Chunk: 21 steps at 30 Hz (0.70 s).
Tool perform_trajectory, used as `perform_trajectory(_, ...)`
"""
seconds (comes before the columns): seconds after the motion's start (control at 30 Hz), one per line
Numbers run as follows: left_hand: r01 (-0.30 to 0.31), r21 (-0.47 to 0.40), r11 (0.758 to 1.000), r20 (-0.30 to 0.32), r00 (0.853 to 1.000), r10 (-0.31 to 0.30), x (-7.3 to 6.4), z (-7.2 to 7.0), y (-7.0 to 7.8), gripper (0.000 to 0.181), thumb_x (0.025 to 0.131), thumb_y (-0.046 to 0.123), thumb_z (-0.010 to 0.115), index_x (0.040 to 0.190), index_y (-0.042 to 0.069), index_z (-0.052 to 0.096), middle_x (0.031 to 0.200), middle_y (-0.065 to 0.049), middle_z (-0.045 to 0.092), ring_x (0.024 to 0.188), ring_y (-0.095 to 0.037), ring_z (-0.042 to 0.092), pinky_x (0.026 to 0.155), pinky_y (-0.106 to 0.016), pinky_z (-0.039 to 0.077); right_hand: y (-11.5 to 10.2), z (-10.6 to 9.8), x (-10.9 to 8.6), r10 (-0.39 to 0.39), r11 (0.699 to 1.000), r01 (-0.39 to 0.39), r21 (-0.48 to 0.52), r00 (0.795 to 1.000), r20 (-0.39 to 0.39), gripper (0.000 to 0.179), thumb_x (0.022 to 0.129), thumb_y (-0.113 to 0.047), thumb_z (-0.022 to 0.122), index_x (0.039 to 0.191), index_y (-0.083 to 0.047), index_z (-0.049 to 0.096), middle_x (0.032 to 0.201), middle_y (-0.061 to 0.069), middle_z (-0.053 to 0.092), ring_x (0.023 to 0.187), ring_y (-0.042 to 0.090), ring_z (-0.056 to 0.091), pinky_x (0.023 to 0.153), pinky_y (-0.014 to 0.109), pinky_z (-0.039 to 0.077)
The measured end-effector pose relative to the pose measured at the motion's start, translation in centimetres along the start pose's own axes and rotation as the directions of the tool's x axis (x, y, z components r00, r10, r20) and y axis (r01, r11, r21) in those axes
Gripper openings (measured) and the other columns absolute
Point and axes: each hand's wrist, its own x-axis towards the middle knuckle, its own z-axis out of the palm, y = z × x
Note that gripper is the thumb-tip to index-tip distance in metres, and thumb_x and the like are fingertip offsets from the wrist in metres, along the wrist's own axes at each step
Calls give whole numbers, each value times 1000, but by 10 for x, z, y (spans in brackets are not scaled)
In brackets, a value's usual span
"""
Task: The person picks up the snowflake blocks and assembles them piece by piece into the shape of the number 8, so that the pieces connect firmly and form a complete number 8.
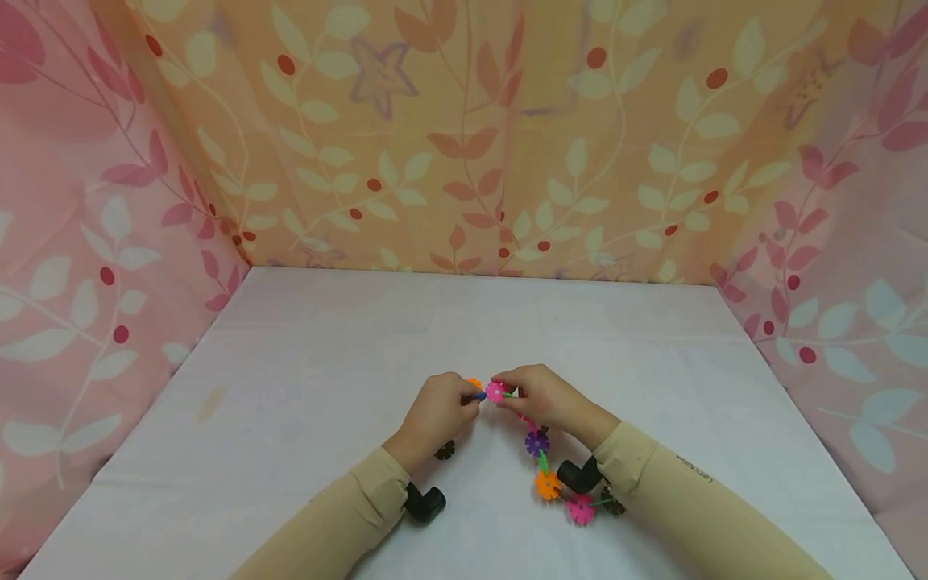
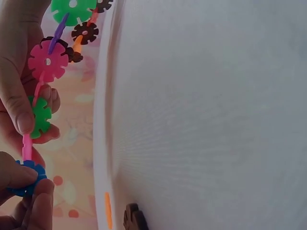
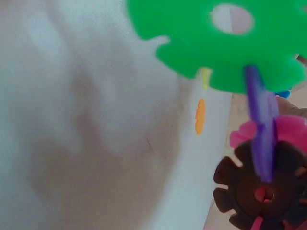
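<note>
My left hand point(image 1: 438, 415) pinches a blue notched plastic disc point(image 2: 29, 178) between thumb and fingers. A pink disc point(image 1: 496, 392) joins it edge-on to a green disc point(image 2: 42, 118), which my right hand point(image 1: 547, 396) grips. From the right hand trails a chain of interlocked flower-like discs. Purple point(image 1: 537, 443), orange point(image 1: 548, 486) and pink point(image 1: 581, 509) ones show along it in the head view. Close to the right wrist camera, a large green disc point(image 3: 192, 48) slots into a purple one point(image 3: 263, 129), with a dark brown disc point(image 3: 254, 191) beyond.
An orange disc point(image 1: 474, 383) lies on the white cloth point(image 1: 326, 346) just behind the left hand. A dark disc point(image 1: 445, 450) is beside the left wrist. Black wrist devices point(image 1: 425, 504) show at both sleeves. Patterned curtains point(image 1: 464, 161) enclose the back and sides.
</note>
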Motion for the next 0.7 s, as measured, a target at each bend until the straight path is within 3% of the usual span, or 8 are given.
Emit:
perform_trajectory(0.37, 30, 23, 999, 36, 999, -31, -1, -4, 2, 8, 77, 13, 68, 69, 13, 69, 64, 7, 52, 59, -9, 45, 54, -20, 40, 1, 1, -2, 15, 1000, -15, 11, 1000, -10, 32, 83, -16, 67, 114, -7, 64, 85, -3, 63, 58, 9, 47, 47, 22, 41)
perform_trajectory(0.5, 58, -81, 995, 94, 994, -50, 1, -3, -3, 7, 79, 14, 67, 72, 11, 70, 65, 6, 53, 60, -9, 47, 55, -21, 42, 2, 1, -2, 14, 1000, -14, 19, 1000, -12, 33, 83, -17, 67, 114, -7, 63, 84, -3, 64, 56, 8, 47, 47, 21, 42)
perform_trajectory(0.6, 162, -275, 948, 203, 973, -107, 3, -2, -8, 11, 82, 14, 66, 75, 8, 70, 68, 4, 58, 63, -9, 54, 58, -22, 46, 2, 0, -2, 11, 999, -11, 34, 1000, -13, 35, 83, -18, 67, 115, -7, 63, 83, -3, 63, 53, 7, 47, 46, 21, 42)
perform_trajectory(0.7, 302, -453, 839, 314, 935, -167, 5, -1, -12, 13, 83, 13, 64, 76, 3, 69, 73, -1, 64, 69, -11, 61, 64, -25, 52, 2, -1, -2, 2, 999, -2, 44, 1000, -17, 35, 83, -18, 67, 116, -6, 63, 83, -3, 64, 54, 8, 46, 46, 21, 41)
